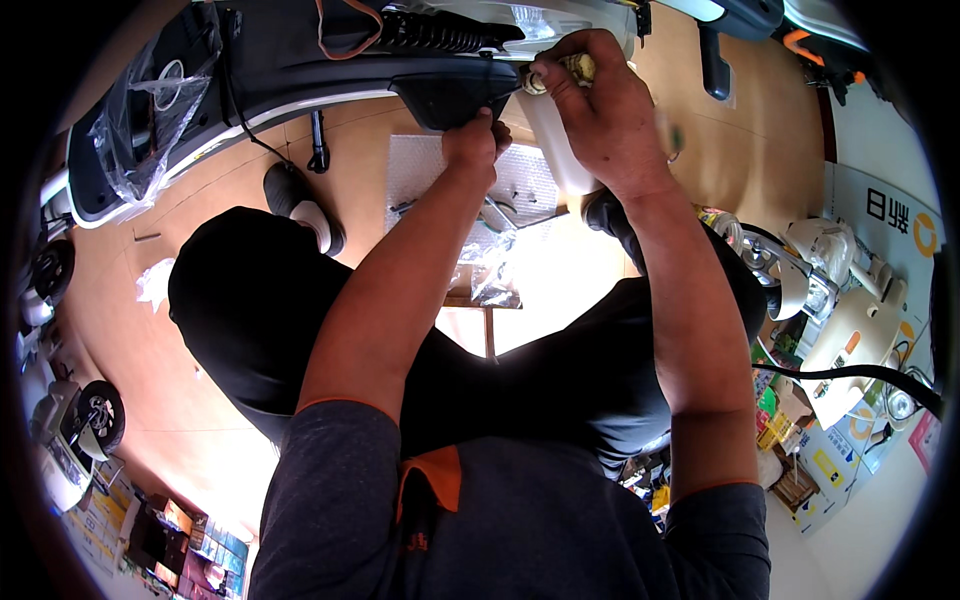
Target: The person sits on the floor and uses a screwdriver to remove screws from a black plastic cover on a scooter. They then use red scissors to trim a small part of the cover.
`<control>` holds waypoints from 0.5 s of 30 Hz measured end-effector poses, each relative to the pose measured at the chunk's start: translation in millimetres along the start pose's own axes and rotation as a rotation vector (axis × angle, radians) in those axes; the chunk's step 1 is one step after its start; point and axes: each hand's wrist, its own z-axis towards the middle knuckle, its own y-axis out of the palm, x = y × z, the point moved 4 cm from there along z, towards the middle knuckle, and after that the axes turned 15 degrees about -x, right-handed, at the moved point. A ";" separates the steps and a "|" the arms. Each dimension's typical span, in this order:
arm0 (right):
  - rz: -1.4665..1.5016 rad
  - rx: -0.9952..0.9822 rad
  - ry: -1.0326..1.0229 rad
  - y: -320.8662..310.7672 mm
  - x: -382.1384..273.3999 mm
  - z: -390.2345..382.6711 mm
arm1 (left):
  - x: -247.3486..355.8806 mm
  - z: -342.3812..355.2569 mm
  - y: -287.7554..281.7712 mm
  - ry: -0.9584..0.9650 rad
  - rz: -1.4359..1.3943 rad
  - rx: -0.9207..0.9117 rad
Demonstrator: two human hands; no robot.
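Note:
At the top of the head view is the black underside of a scooter with a white edge. My left hand is closed on the lower edge of a black plastic cover, with the fingers partly hidden. To its right, my right hand grips the yellowish handle of a screwdriver. The screwdriver's dark shaft points left toward the cover; where its tip meets the part is too small to make out. Above the cover runs a black coil spring.
Below my hands, bubble wrap lies on the tiled floor with small parts and clear plastic bags. A black kickstand-like bar is at left. More scooters stand at left; white body panels and cartons are at right.

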 end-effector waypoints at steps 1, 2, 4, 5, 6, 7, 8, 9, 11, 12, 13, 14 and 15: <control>-0.008 0.006 -0.023 0.5 -0.2 0.3 | -0.3 0.4 -0.5 -0.002 0.002 0.001; 0.005 -0.012 -0.004 0.5 -0.4 0.7 | -0.8 0.6 -0.8 -0.004 0.003 0.003; 0.031 -0.050 0.039 -0.1 -1.5 0.6 | -0.5 -2.1 1.1 -0.013 0.007 0.014; -0.030 -0.028 -0.003 0.4 -1.4 0.1 | -0.3 -3.0 2.4 -0.019 0.010 0.024; -0.090 -0.008 -0.047 2.1 0.0 -0.2 | -0.7 -2.5 1.2 -0.022 0.013 0.036; -0.149 0.014 -0.091 2.8 0.0 0.2 | -1.6 -1.2 0.4 -0.016 0.001 0.027; -0.177 0.022 -0.145 2.2 -1.2 1.4 | -2.2 -0.3 0.0 -0.011 -0.012 0.018; -0.205 0.031 -0.197 0.9 -2.6 2.8 | -1.6 -0.6 1.0 -0.007 -0.023 0.007; -0.259 0.031 -0.194 -1.6 -4.8 5.0 | -0.7 -2.1 1.6 -0.015 -0.010 0.009; -0.283 0.021 -0.142 -3.2 -6.0 6.9 | -0.3 -2.4 0.9 -0.017 -0.004 0.011; -0.306 0.010 -0.089 -5.0 -7.4 8.7 | 0.1 -2.3 0.6 -0.020 -0.001 0.012; -0.301 -0.005 -0.035 -7.7 -9.8 10.2 | 0.4 -2.1 0.5 -0.023 0.002 0.013; -0.295 -0.018 0.019 -10.7 -12.7 11.3 | 0.8 -1.9 0.2 -0.027 0.006 0.013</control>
